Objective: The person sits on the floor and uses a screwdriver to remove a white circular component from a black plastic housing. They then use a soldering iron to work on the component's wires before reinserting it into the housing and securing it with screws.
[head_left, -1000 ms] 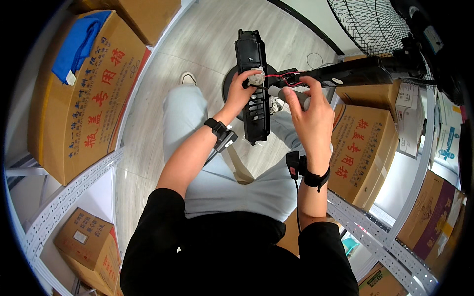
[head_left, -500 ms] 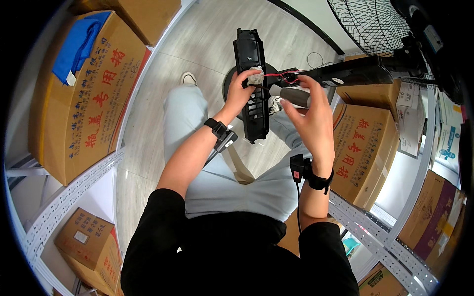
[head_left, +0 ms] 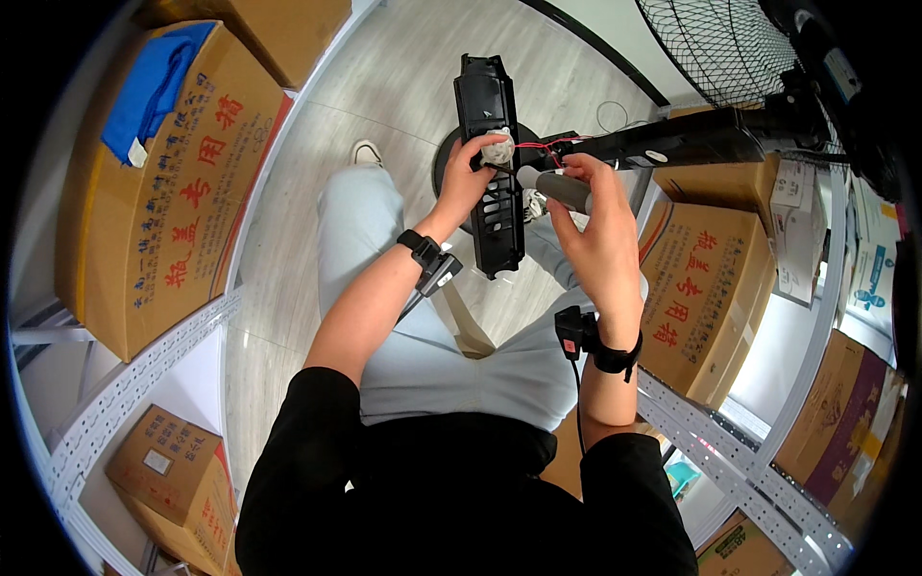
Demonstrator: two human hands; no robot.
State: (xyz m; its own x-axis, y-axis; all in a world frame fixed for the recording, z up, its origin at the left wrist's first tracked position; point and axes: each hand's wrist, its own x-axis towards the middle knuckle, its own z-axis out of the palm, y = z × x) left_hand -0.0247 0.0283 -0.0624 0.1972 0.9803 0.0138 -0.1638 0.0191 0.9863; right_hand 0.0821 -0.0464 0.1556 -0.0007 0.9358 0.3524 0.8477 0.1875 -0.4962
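Black vented panel [head_left: 492,168]: left hand [head_left: 468,178] grips it, right hand [head_left: 597,216] wraps grey cylinder [head_left: 557,188], wire ends hidden.

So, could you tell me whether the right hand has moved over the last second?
Yes, slightly. The right hand, gripping a grey cylinder, has drifted left, closer to the black slotted panel that the left hand holds.

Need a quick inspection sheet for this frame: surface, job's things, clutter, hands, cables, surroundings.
Surface: grey wood-look floor; the work is held in the air above the lap.
Job's things: black slotted panel, upright; grey cylinder.
Clutter: blue cloth on a cardboard box.
Hands: left hand on the panel; right hand holds the cylinder.
Cables: red wires between panel and cylinder.
Surroundings: standing fan, metal shelving.
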